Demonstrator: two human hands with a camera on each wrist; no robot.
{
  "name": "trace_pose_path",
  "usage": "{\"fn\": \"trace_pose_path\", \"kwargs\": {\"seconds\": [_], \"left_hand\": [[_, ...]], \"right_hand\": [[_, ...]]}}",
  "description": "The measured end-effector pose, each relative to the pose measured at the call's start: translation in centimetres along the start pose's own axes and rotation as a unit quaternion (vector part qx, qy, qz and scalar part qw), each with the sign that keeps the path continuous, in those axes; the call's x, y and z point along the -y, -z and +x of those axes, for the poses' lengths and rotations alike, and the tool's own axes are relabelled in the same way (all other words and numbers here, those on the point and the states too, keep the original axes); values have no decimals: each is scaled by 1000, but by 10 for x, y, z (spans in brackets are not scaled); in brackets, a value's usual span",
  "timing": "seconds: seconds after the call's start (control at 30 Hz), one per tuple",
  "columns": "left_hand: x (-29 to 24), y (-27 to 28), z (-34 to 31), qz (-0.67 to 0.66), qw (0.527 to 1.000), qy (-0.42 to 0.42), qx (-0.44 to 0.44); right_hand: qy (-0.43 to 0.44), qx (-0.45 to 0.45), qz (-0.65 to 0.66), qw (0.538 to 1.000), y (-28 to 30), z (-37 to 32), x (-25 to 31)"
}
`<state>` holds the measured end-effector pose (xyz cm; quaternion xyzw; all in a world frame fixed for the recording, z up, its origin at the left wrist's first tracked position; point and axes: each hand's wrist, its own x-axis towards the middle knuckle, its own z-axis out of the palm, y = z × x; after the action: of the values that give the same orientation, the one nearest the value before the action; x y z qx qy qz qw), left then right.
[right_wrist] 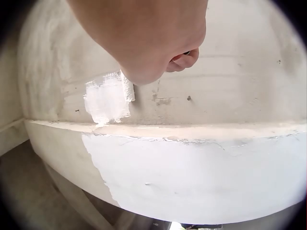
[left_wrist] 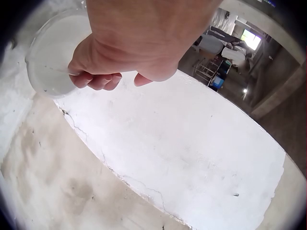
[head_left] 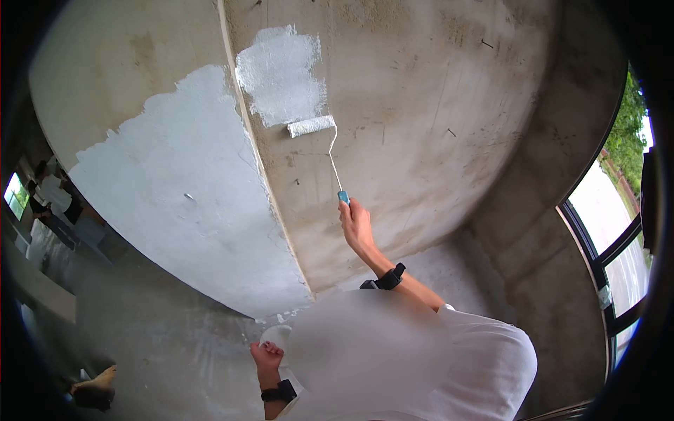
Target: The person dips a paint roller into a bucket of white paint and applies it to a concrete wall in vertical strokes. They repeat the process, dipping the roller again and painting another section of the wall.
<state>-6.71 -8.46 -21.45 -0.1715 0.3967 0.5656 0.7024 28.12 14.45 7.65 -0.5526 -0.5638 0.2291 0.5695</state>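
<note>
While the right hand [head_left: 358,226] grips the blue handle [head_left: 343,198] of a paint roller [head_left: 311,126] near the middle of the head view, the roller's white sleeve lies along the lower edge of a white patch [head_left: 284,77], upper centre. A narrow ridge [head_left: 251,133] runs down beside that patch; to its left, a large white-coated area [head_left: 189,189] fills the left centre of the frame.

At bottom centre, the left hand [head_left: 267,356] has its grip closed, and the left wrist view shows its fingers curled on the thin handle of a white bucket [left_wrist: 36,79], upper left there. Black bands circle both wrists. Windows [head_left: 618,210] stand at the far right of the head view; people [head_left: 56,196] show at the far left.
</note>
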Motion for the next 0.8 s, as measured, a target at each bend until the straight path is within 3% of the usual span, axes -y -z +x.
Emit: {"fn": "trace_pose_path", "kwargs": {"seconds": [0.1, 0.33, 0.8], "left_hand": [[-1, -8, -2, 16, 1000, -5, 1], [0, -18, 2, 26, 999, 10, 18], [-2, -27, -2, 53, 998, 21, 19]], "right_hand": [[52, -12, -3, 999, 5, 19, 5], [108, -20, 82, 991, 33, 103, 133], [-34, 8, 1, 999, 19, 8, -5]]}}
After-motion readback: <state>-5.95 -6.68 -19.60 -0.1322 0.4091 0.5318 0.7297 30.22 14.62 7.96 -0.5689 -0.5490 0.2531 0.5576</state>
